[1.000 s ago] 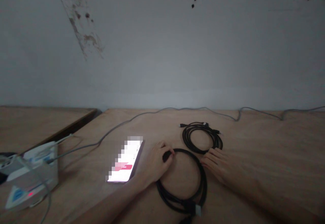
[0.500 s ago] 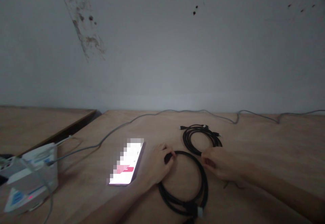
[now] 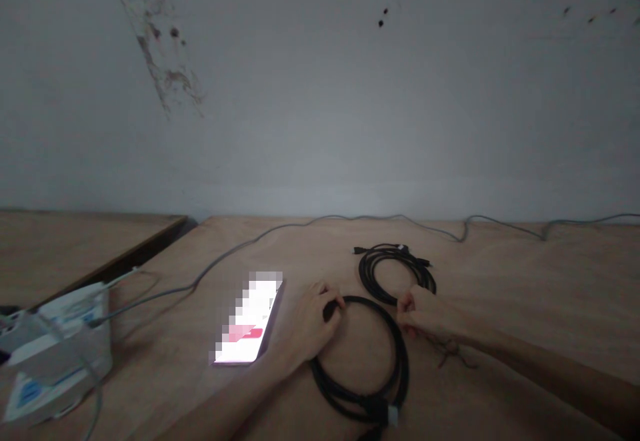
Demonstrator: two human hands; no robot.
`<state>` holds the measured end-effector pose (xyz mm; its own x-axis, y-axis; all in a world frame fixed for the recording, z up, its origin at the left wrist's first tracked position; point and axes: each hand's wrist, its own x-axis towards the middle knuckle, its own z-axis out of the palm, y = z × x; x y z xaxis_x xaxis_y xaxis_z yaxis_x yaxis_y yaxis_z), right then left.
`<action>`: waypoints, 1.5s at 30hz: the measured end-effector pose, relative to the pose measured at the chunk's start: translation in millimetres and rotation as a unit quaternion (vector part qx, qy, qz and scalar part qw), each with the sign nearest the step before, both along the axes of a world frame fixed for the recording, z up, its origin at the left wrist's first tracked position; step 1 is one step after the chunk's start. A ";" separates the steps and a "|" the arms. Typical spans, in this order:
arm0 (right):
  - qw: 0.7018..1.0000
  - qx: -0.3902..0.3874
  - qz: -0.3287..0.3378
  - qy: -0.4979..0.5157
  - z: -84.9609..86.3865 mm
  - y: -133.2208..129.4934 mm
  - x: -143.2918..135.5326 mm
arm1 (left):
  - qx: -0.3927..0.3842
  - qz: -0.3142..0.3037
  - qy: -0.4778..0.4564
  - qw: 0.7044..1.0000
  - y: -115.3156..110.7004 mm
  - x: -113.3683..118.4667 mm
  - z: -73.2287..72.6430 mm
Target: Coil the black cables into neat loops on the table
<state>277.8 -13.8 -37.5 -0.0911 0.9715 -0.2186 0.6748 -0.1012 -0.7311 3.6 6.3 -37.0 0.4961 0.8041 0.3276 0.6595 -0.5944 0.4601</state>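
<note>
A black cable [image 3: 401, 361] lies coiled in a large loop on the wooden table, its connector at the lower end of the loop. My left hand [image 3: 320, 317] is closed on the upper left side of this coil. At the loop's upper right is my right hand [image 3: 423, 311], fingers pressed together; whatever they pinch is too small to tell. Just behind it rests a second black coiled cable [image 3: 367, 277] with its connectors showing. Thin dark ties [image 3: 450, 349] lie under and beside my right wrist.
Left of my left hand a lit phone [image 3: 250, 324] lies flat. White power strips or adapters [image 3: 60, 347] stand at the left edge. A grey cord [image 3: 225, 254] crosses the table near the wall [image 3: 320, 127].
My right hand has turned and risen slightly, with its fingers drawn together. More of the thin ties beside the wrist shows. My left hand has stayed on the coil.
</note>
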 end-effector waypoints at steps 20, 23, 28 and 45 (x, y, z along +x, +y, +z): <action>0.762 0.409 0.399 -0.305 5.2 -4.3 37.1 | -0.003 0.000 -0.006 1.000 -1.0 1.4 4.7; 0.758 0.415 0.404 -0.300 6.1 -1.6 35.0 | 0.004 -0.002 -0.010 1.000 -0.2 -0.2 1.9; 0.817 0.369 0.364 -0.253 13.7 -9.0 26.8 | -0.006 -0.003 -0.003 1.000 -0.6 -1.2 3.8; 0.980 0.104 0.099 -0.137 13.7 -8.4 9.4 | -0.004 0.002 0.000 1.000 -1.2 -0.2 4.4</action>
